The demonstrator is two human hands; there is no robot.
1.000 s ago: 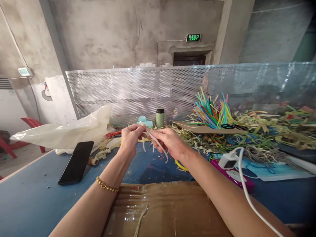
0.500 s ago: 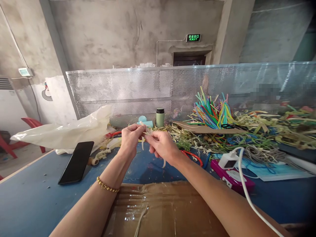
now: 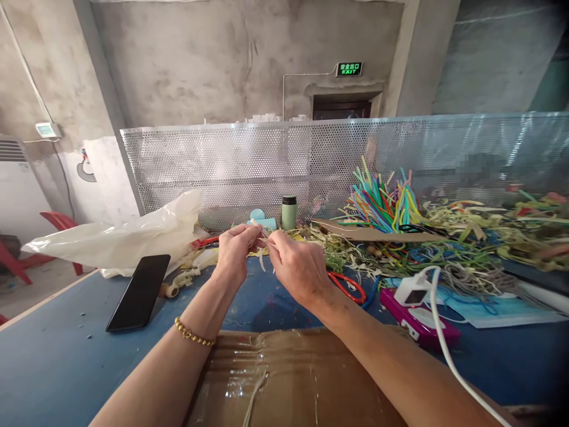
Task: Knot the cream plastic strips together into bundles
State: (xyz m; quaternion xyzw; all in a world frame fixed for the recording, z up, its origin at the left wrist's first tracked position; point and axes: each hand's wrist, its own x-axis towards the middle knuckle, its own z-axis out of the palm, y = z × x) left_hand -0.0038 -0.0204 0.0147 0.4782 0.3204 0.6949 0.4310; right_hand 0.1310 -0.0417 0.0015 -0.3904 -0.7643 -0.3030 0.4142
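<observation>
Sheeting of milky plastic (image 3: 128,234) lies crumpled on the far left of the blue table (image 3: 48,367), with a black smartphone (image 3: 138,293) nearer and to its right, screen dark. Next along comes the person's left hand (image 3: 233,252), a gold bead bracelet (image 3: 191,334) on that wrist. From where I stand, its thumb and fingertips are pinched on a pale strip (image 3: 262,261), held up over the table between both hands, a loose end dangling below. Near, under the forearms, is tape-covered cardboard (image 3: 288,367). On the far side a green bottle (image 3: 289,214) stands upright before a perforated metal screen (image 3: 222,166). The right hand (image 3: 300,267) is curled closed on the strip too, just beside the left, its fingertips partly hidden. Right of it a red cord (image 3: 351,289) lies looped; farther back, multicoloured cords (image 3: 382,201) fan upward. On the near right a white charger (image 3: 413,290) sits on a magenta power strip (image 3: 429,329), beside a light-blue face mask (image 3: 511,311).
</observation>
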